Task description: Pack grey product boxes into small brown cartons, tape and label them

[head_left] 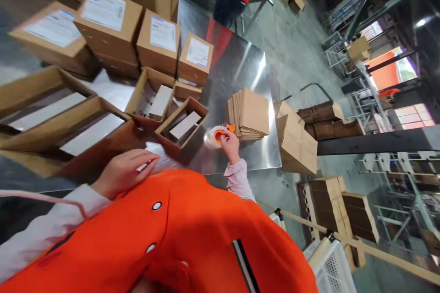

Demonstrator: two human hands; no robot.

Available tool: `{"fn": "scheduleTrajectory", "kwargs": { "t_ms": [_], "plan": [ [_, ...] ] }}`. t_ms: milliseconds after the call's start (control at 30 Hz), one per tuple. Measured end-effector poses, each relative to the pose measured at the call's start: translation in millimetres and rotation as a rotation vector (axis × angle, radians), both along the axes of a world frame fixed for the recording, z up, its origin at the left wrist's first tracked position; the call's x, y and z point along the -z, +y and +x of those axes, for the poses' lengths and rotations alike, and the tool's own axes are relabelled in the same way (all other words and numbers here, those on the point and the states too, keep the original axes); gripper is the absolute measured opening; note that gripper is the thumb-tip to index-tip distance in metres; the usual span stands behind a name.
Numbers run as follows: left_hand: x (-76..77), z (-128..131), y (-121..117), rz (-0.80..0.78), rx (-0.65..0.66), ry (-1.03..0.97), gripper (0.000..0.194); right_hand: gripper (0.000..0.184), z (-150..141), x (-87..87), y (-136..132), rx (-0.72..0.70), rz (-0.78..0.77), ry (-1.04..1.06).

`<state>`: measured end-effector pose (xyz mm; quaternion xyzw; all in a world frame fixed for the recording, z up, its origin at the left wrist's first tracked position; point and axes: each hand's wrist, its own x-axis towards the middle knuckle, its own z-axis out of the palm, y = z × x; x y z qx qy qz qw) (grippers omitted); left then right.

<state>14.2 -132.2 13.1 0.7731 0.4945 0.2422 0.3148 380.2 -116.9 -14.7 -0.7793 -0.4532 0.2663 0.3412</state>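
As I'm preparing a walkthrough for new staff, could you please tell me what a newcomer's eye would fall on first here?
Probably the bright orange fabric garment filling the lower middle. Next, the right hand on an orange tape dispenser over the shiny metal table, beside a stack of flat brown cardboard. Labelled brown cardboard boxes stand upper left.

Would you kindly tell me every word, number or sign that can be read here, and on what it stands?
No text can be read.
White labels on the four upper closed cartons: printed, but too small and blurred to read.
Tape roll at the right hand: no legible text.
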Motion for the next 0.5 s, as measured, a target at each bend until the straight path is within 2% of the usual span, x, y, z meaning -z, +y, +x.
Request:
{"fn": "scheduleTrajectory", "kwargs": {
  "t_ms": [67, 167, 267, 400, 467, 500],
  "plan": [
    [10.0, 42.8, -8.4, -0.135, 0.184, -0.006, 0.044, 0.008, 21.0, 4.7, -0.4, -0.055, -0.05, -0.041],
    [23.2, 103.2, -12.7, -0.286, 0.353, 0.033, 0.05, 0.009, 45.4, 13.2, -3.2, -0.114, -0.086, -0.08],
    [37.0, 175.4, -3.9, -0.262, 0.337, 0.1, 0.049, 0.015, 61.6, 16.7, -1.5, -0.107, -0.076, -0.119],
    [53.6, 271.7, 24.4, -0.17, 0.283, 0.19, 0.047, 0.023, 65.4, 8.5, 18.5, -0.085, 0.015, -0.091],
    [57.3, 297.9, 36.3, -0.147, 0.291, 0.239, 0.044, 0.024, 55.3, 0.3, 36.9, -0.165, 0.063, -0.034],
    [57.5, 302.9, 39.2, -0.139, 0.299, 0.26, 0.042, 0.024, 46.9, -4.4, 48.1, -0.233, 0.082, -0.013]
  ]
}}
